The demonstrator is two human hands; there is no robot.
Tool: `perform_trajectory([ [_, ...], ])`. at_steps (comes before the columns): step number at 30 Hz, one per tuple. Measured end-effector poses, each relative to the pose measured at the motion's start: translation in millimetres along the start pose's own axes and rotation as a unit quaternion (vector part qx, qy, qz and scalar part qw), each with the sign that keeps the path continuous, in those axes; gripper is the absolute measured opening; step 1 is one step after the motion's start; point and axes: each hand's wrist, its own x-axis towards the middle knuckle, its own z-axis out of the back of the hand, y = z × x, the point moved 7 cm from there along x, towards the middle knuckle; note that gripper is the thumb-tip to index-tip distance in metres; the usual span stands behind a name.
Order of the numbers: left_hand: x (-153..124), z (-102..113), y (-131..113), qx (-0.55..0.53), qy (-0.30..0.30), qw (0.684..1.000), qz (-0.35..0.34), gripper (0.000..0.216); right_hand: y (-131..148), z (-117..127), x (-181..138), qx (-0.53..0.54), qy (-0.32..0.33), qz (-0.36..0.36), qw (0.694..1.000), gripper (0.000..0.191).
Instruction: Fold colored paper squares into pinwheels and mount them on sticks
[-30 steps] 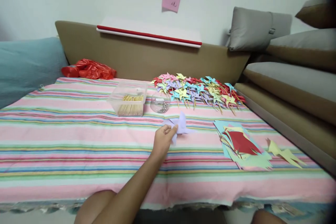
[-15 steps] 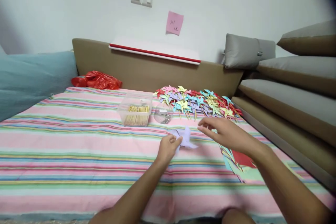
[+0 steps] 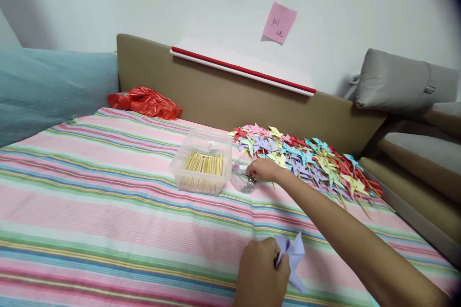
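Observation:
Low in the head view, my left hand (image 3: pixel 264 268) pinches a lavender paper pinwheel (image 3: pixel 296 252) between thumb and fingers; its blades are folded in and it has no stick. My right hand (image 3: pixel 264 169) is stretched forward at a clear round dish (image 3: pixel 236 183). Its fingers are curled down at the dish's right side, and whatever lies between the fingertips is hidden. Small metal pieces (image 3: pixel 249 185), perhaps pins, lie in the dish just below that hand. Left of the dish stands a clear plastic box (image 3: pixel 176 165) with many short wooden sticks (image 3: pixel 204 164).
Finished pinwheels on sticks (image 3: pixel 298 153) are heaped at the back right. A red plastic bag (image 3: pixel 149 103) lies at the back left, near a blue cushion (image 3: pixel 54 93). Grey-brown cushions (image 3: pixel 414 168) are stacked along the right. A striped cloth (image 3: pixel 144 230) covers the surface.
My right hand has gone from hovering open on the right to the round dish, fingers now curled. The left hand still holds the lavender pinwheel, now lower in view. The camera has tilted and shifted.

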Motion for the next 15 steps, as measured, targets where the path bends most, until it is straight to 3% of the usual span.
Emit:
perform_trajectory([
  [6, -3.3, -9.5, -4.2, -0.014, 0.034, 0.999, -0.01, 0.029, 13.1, -4.9, 7.4, -0.055, 0.027, -0.002, 0.998, 0.026],
  [15, -1.5, -3.8, -8.6, -0.044, 0.011, 0.999, -0.024, 0.035, 21.3, 1.4, 11.8, -0.084, 0.035, -0.05, 0.995, 0.03],
])
